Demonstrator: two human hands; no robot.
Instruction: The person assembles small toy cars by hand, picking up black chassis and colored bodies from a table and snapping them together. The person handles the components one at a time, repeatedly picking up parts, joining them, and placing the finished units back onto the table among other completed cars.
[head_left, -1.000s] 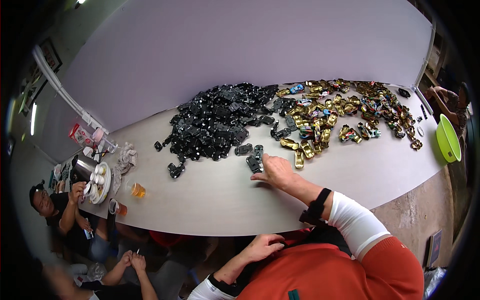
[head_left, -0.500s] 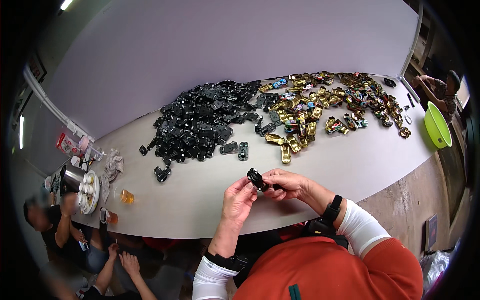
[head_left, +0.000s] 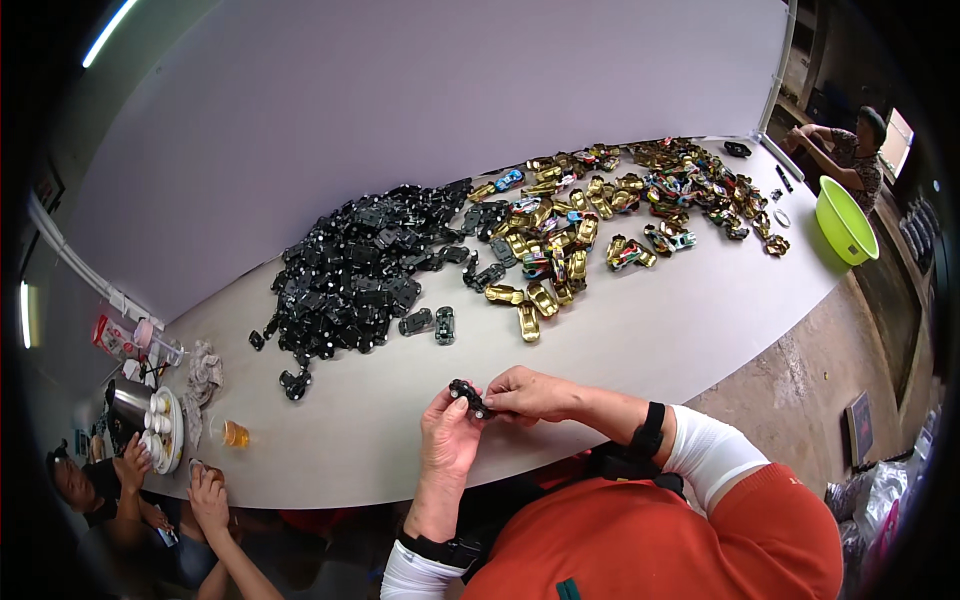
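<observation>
two hands (head_left: 490, 415) on black toy chassis (head_left: 468, 397)

There is one view, from a camera on the person's head. It looks down and forward over the pale surface (head_left: 650, 330). Both hands are close, low in the middle. The wall is far at the top. The round lens bends straight edges, and the corners are dark.
</observation>
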